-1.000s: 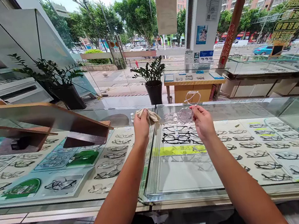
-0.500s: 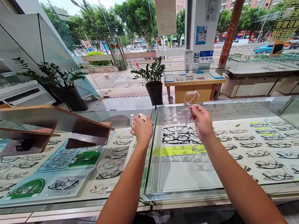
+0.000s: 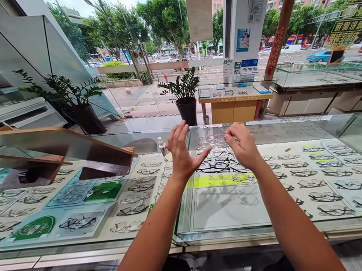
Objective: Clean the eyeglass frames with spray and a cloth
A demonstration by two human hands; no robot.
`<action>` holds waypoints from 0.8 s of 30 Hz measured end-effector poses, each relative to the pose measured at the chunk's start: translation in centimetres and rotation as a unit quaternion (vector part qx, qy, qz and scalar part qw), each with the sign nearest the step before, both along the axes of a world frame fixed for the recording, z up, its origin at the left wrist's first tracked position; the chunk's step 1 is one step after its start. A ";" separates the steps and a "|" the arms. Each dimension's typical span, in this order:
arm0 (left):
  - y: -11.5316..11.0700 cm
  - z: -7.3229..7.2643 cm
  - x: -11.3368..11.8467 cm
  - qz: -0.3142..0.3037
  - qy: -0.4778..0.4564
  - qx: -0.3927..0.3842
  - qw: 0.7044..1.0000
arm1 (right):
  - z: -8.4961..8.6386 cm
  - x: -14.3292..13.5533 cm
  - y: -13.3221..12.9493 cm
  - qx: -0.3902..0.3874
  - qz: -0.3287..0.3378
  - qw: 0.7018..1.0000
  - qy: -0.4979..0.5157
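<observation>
Glass is topping the bench [image 3: 225, 244] beneath me. My right hand [image 3: 241, 143] is pinching what look like clear glasses [image 3: 214, 134], faintly showing at its ten o'clock. My left hand [image 3: 181, 156] is hanging empty, fingers spread, with a small bottle [image 3: 162, 145] standing near its ten o'clock. Presumably I'm positioning the glasses; the next move is probably calling for steady fingertips.

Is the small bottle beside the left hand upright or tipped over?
Upright: the small bottle has its white top uppermost, with the body below it, beside the open left hand.
</observation>
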State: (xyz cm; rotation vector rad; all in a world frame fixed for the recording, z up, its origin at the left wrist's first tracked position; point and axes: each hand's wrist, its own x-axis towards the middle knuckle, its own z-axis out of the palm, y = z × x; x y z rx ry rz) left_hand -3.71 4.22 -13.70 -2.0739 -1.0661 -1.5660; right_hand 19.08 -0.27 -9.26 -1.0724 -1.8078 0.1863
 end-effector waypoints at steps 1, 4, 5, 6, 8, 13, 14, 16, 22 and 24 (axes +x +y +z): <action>-0.2 0.0 0.2 -0.012 0.011 0.003 1.000 | 0.1 0.0 -0.2 -0.004 -0.007 1.000 -0.029; -0.6 0.2 0.5 -0.042 0.031 0.001 0.999 | 0.3 -0.2 -0.6 -0.014 -0.009 0.996 -0.083; -0.7 0.2 0.6 -0.048 0.035 0.001 0.998 | 0.3 -0.2 -0.7 -0.015 -0.009 0.995 -0.094; -0.7 0.3 0.6 -0.051 0.040 0.001 0.998 | 0.3 -0.3 -0.7 -0.016 -0.009 0.994 -0.103; -0.8 0.4 0.5 -0.051 0.047 0.008 0.998 | 0.3 -0.3 -0.8 -0.018 -0.010 0.992 -0.121; -1.0 0.6 0.4 -0.070 0.044 -0.001 0.997 | 0.6 -0.3 -1.2 -0.023 -0.012 0.991 -0.129; -1.0 0.6 0.5 -0.077 0.038 -0.012 0.996 | 0.7 -0.2 -1.3 -0.021 -0.009 0.993 -0.119; -1.2 0.7 0.6 -0.085 0.009 -0.022 0.996 | 0.8 -0.1 -1.4 -0.008 -0.004 0.997 -0.079; -1.4 0.4 0.8 -0.032 -0.147 -0.063 0.987 | -0.3 -0.1 -0.8 0.003 -0.013 1.000 0.015; -1.6 0.5 0.9 -0.044 -0.185 -0.079 0.979 | -0.8 -0.3 -0.4 0.007 -0.017 0.999 0.040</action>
